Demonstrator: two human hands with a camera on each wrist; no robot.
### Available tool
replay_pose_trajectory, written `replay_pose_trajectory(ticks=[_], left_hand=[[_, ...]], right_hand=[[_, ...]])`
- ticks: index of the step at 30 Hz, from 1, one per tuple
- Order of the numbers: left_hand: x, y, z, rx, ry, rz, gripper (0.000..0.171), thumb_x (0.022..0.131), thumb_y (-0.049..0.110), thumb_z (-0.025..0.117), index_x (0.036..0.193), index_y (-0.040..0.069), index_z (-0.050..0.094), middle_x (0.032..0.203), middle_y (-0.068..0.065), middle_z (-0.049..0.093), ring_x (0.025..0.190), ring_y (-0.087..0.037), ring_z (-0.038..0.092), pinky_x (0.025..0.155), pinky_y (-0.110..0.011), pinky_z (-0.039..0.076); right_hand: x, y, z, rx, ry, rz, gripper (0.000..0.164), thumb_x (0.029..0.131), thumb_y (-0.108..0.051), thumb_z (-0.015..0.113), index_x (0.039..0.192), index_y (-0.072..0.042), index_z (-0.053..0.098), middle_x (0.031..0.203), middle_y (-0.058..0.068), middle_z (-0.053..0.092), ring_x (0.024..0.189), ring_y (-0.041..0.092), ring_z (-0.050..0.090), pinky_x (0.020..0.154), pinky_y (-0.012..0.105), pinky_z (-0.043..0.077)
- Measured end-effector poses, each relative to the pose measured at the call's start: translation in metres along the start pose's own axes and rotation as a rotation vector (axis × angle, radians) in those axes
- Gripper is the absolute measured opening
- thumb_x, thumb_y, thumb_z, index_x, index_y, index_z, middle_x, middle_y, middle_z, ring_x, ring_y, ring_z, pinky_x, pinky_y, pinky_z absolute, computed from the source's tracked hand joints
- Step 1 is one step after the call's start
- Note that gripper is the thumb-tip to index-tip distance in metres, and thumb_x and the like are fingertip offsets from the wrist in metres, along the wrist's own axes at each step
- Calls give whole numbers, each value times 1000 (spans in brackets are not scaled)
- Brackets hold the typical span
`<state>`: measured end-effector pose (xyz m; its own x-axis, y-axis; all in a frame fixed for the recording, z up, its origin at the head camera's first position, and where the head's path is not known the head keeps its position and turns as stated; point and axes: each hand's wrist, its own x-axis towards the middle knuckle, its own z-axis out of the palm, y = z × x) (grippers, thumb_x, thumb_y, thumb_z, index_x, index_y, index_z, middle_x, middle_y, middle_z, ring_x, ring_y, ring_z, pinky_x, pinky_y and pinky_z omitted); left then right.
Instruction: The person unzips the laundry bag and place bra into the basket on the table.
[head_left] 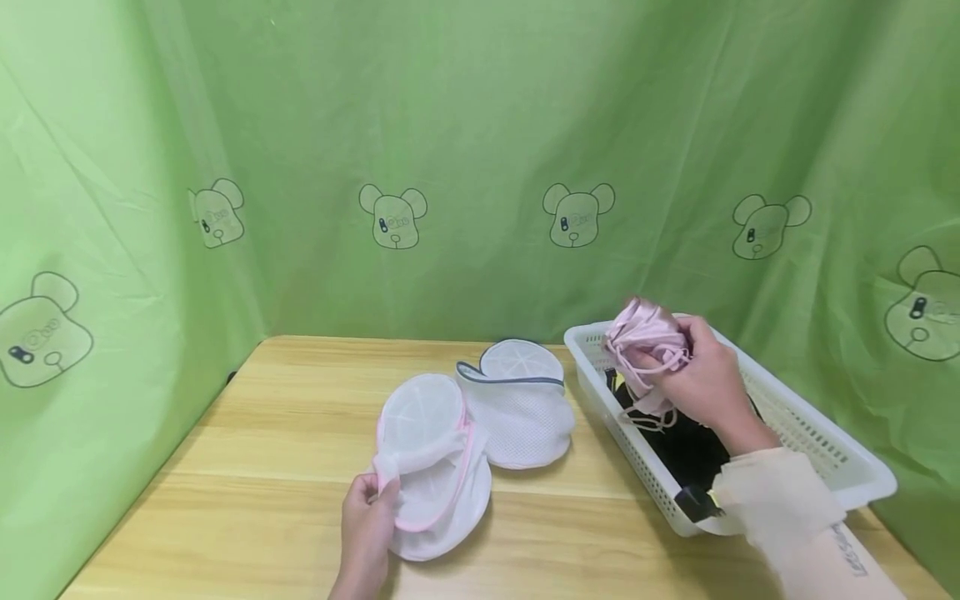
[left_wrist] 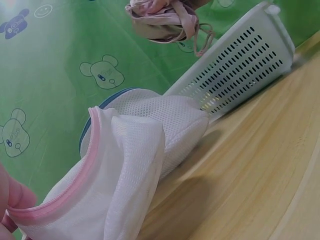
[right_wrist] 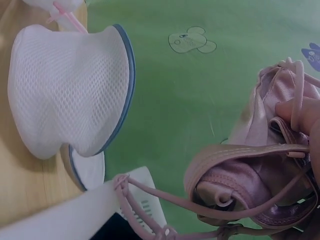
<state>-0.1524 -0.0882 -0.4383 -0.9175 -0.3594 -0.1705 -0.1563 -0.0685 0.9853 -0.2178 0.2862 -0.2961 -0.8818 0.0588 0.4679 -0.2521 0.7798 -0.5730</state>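
My left hand (head_left: pixel 367 521) pinches the pink-trimmed rim of a white mesh laundry bag (head_left: pixel 442 533), whose mouth gapes with the lid folded back. In the left wrist view that bag (left_wrist: pixel 125 165) fills the lower left, fingers (left_wrist: pixel 17 195) on its rim. My right hand (head_left: pixel 708 375) grips a bunched pink satin bra (head_left: pixel 645 333) above the white basket (head_left: pixel 847 467); its thin straps dangle in the right wrist view, where the bra (right_wrist: pixel 235 180) shows close up. A second mesh laundry bag (head_left: pixel 525 425), trimmed in dark blue, stands between the held bag and the basket, its lid raised.
Black items (head_left: pixel 686 454) lie inside the basket, with a bit of yellow by them. The wooden table (head_left: pixel 300 417) reaches back to a green curtain (head_left: pixel 480 100) with bear drawings, which also hangs at both sides.
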Motion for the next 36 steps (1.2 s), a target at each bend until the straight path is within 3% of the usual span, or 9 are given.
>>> replay_pose_trajectory(ticks=[3, 8, 18, 33, 36], left_hand=[[0, 0, -1, 3, -3, -1, 14, 94, 7, 58, 100, -2, 50, 109, -15, 53, 96, -28, 55, 79, -34, 48], [0, 0, -1, 5, -5, -4, 14, 94, 7, 58, 100, -2, 50, 109, -15, 53, 97, -28, 54, 80, -34, 48], [0, 0, 0, 8, -4, -4, 14, 95, 8, 58, 99, -2, 50, 109, -15, 53, 97, -27, 54, 79, -33, 47], [0, 0, 0, 7, -17, -12, 15, 95, 10, 57, 101, -2, 50, 110, -14, 53, 100, -28, 52, 87, -42, 44], [0, 0, 0, 11, -14, -13, 15, 95, 9, 57, 101, -2, 50, 111, -15, 52, 101, -29, 52, 89, -44, 44]], right_hand=[[-2, 3, -3, 2, -10, 17, 69, 82, -41, 76, 125, 3, 45, 102, 26, 59, 73, 32, 62, 51, 34, 51], [-6, 8, -6, 53, -42, 52, 71, 83, -42, 75, 127, 2, 41, 101, 28, 57, 50, 21, 62, 42, 35, 51], [-10, 25, -8, -43, 1, 50, 72, 81, -40, 78, 126, 4, 44, 98, 29, 60, 54, 20, 61, 46, 33, 49], [-15, 49, -9, -118, -22, 76, 75, 82, -37, 76, 130, 7, 39, 103, 37, 56, 53, 24, 62, 52, 36, 49], [-14, 50, -10, -151, -32, 86, 74, 81, -36, 77, 129, 6, 40, 105, 37, 56, 64, 33, 64, 55, 41, 49]])
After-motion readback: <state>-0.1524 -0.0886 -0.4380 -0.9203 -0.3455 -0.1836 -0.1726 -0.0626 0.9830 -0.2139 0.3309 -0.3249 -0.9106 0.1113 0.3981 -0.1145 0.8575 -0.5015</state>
